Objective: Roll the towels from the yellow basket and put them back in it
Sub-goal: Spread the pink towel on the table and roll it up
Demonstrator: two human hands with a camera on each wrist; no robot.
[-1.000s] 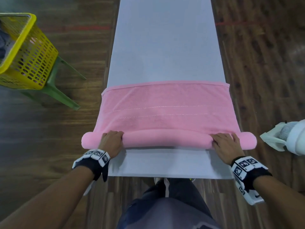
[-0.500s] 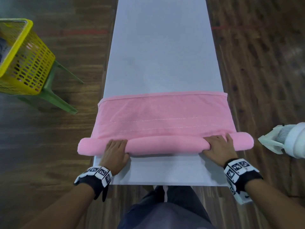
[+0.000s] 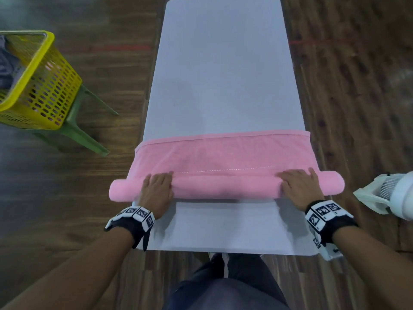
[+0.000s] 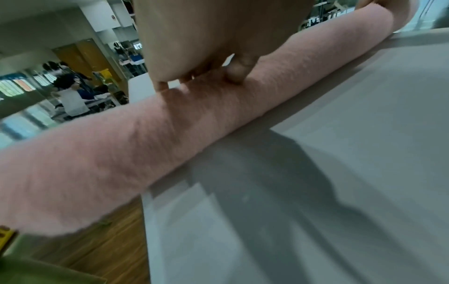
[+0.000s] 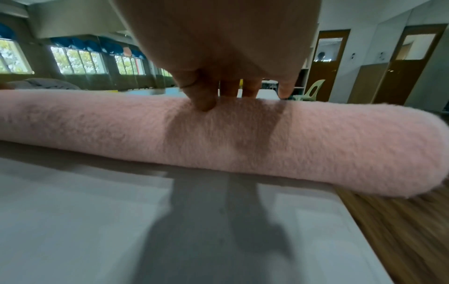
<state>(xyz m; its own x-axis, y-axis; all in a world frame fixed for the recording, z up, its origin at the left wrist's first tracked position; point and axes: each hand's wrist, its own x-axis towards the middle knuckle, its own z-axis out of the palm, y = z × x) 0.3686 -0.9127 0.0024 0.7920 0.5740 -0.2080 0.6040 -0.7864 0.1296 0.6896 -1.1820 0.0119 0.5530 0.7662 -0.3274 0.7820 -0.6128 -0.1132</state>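
Observation:
A pink towel (image 3: 223, 153) lies across the white table (image 3: 223, 74), its near part wound into a long roll (image 3: 225, 186) whose ends stick out past both table edges. My left hand (image 3: 157, 186) presses flat on the roll near its left end, and my right hand (image 3: 299, 184) does the same near the right end. The left wrist view shows my left hand (image 4: 199, 80) with fingers and thumb resting on top of the roll (image 4: 145, 138). The right hand (image 5: 243, 96) lies likewise on the roll (image 5: 243, 138). The yellow basket (image 3: 44, 86) stands to the left, off the table.
The basket sits on a green stool (image 3: 82, 133) and holds grey cloth (image 3: 6, 63). A white fan-like object (image 3: 391, 195) juts in at the right, close to the roll's end. Wooden floor surrounds the narrow table.
Both hands have pushed the roll away from me along the table. The roll is thicker and the flat stretch of towel beyond it is shorter.

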